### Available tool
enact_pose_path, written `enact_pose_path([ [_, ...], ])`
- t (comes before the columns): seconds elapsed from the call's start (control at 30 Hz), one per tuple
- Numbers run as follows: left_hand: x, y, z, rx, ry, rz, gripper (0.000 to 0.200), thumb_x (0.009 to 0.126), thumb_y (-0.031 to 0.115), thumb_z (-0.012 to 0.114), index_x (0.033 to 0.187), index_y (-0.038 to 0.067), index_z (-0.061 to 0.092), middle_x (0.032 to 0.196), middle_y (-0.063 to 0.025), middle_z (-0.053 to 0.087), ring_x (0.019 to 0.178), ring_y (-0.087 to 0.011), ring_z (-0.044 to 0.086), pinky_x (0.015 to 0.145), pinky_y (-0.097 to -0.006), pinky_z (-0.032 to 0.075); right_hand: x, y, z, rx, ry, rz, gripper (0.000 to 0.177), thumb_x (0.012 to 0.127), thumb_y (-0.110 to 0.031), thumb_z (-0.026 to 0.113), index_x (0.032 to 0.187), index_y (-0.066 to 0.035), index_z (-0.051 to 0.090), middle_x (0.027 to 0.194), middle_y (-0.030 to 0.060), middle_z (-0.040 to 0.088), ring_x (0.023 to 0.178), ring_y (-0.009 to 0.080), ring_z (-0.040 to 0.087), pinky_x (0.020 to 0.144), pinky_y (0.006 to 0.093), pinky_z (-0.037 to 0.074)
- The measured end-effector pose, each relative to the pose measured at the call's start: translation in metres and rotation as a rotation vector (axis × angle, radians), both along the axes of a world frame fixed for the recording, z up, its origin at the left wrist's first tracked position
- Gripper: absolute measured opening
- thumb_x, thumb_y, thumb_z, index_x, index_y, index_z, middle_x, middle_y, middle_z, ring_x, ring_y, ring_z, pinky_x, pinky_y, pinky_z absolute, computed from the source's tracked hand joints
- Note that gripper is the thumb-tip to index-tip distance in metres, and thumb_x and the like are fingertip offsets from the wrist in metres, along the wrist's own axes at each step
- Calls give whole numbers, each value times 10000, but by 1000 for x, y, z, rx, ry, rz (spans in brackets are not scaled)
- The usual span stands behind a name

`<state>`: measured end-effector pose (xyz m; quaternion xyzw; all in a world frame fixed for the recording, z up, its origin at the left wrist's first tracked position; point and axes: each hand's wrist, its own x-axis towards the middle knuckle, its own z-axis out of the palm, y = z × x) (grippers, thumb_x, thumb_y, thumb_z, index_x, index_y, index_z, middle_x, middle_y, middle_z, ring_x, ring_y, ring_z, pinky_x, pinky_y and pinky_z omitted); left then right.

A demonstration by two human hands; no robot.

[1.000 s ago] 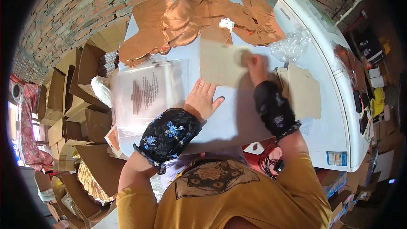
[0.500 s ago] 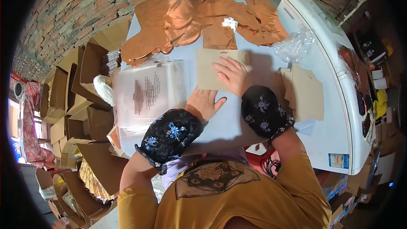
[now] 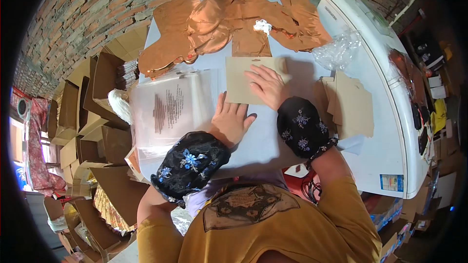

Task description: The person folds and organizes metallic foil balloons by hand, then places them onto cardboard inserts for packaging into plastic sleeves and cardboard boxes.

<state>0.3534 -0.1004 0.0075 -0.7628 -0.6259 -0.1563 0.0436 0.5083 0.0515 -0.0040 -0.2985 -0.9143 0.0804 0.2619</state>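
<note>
My right hand (image 3: 267, 85) lies flat, fingers apart, on a tan cardboard card (image 3: 240, 75) that rests on the white table (image 3: 273, 134). My left hand (image 3: 230, 117) is spread flat on the table just below the card's near edge, beside a stack of clear printed plastic bags (image 3: 168, 107). Neither hand grips anything. Both forearms wear dark flowered sleeve covers.
Copper-coloured foil balloons (image 3: 229, 17) are heaped at the table's far end. A pile of more tan cards (image 3: 351, 104) lies to the right, with crumpled clear plastic (image 3: 339, 48) above it. A white appliance (image 3: 390, 83) borders the right. Open cardboard boxes (image 3: 92, 102) crowd the floor at left.
One second ago my right hand was bringing the card in from the right; it now lies flat on the table under that hand. My left hand has slid slightly up toward the card.
</note>
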Motion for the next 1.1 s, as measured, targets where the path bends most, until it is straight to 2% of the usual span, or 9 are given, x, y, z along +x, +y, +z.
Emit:
enact_pose_path([
  [0.07,-6,-4,-1,128,-16,-24,522,1011,453,448,1337,57,546,1366,-191,530,1334,-374,435,1151,-534,254,0,-1,0,10,-6,-10,395,963,-330,554,1333,-199,595,1440,46,520,1330,296,450,1085,450,362],
  [0.17,-27,1,70,-456,-97,-89,414,1010,386,470,1165,53,661,1142,-215,658,1133,-370,600,1032,-469,418,-2,-2,0,36,1,-22,398,948,-332,572,1323,-203,601,1430,43,531,1316,291,464,1073,448,377],
  [0.27,-51,33,84,-232,-502,246,290,977,297,498,1004,66,671,989,-223,686,977,-407,647,892,-483,502,-3,-2,-2,84,17,-39,394,932,-322,594,1309,-206,608,1406,39,554,1289,288,488,1049,447,402],
  [0.33,-77,80,52,47,-550,117,279,976,284,502,1029,63,663,995,-233,682,937,-417,653,815,-508,512,-4,-4,0,124,22,-43,388,924,-312,606,1298,-207,612,1388,35,570,1264,287,507,1030,447,418],
  [0.57,-79,219,1,-104,-484,240,313,877,210,588,1082,-18,652,922,-228,698,939,-376,684,824,-439,525,-4,-1,0,113,30,-15,399,917,-280,617,1307,-197,599,1412,51,549,1260,313,501,1022,452,417],
  [0.83,-83,235,44,-470,-749,260,701,790,563,721,1059,-84,691,912,-227,721,864,-310,710,773,-398,531,-6,-2,0,185,66,-8,384,890,-266,642,1264,-180,625,1361,49,590,1224,305,529,1014,450,434],
  [0.9,-87,245,37,-372,-521,213,570,829,472,751,992,-72,703,837,-179,724,750,-263,702,690,-381,539,-5,-2,2,168,59,-11,389,892,-262,640,1271,-178,621,1371,53,581,1229,312,526,1023,451,429],
  [1.03,-96,245,19,-628,-1214,64,159,893,153,724,930,4,681,725,-49,639,548,-149,564,495,-288,447,-4,-5,7,135,51,-4,397,895,-254,635,1283,-171,611,1389,63,564,1237,318,521,1032,452,422],
  [1.1,-98,238,14,-498,-1161,10,188,898,154,721,1015,12,679,773,-53,647,571,-132,565,510,-272,450,-4,-5,4,140,55,-6,396,896,-253,634,1282,-169,610,1387,66,564,1237,317,520,1031,452,422],
])
